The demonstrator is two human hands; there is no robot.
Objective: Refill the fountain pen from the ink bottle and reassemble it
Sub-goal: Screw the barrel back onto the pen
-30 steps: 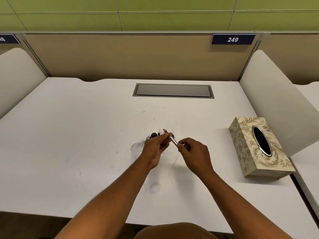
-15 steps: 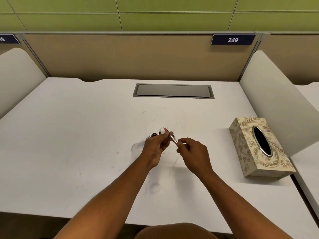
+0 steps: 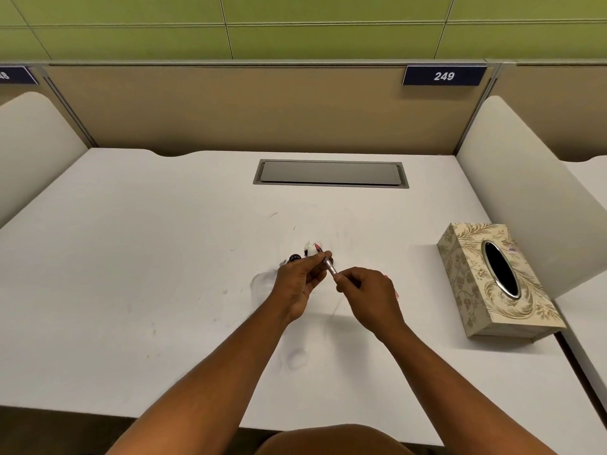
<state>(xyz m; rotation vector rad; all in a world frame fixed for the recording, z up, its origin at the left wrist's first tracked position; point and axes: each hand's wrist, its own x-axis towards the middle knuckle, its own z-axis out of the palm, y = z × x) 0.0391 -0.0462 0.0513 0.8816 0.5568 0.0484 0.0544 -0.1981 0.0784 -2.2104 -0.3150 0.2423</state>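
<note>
My left hand [image 3: 300, 280] pinches the front section of the fountain pen [image 3: 329, 266], whose red tip points up and away. My right hand [image 3: 368, 292] grips the clear tube at the pen's rear end, and a red piece shows at its far side. Just beyond my left hand stand the small ink bottle [image 3: 309, 248], white with dark ink, and its black cap [image 3: 294, 257] on the desk. My fingers partly hide both of them.
A patterned tissue box [image 3: 496, 280] lies at the right on the white desk [image 3: 131, 257]. A grey cable hatch [image 3: 330, 174] is set into the desk's back. White dividers stand at both sides. The near desk edge is just above my knee.
Both hands have shifted slightly away from me with the pen. The ink bottle now shows a little more beyond my left fingers.
</note>
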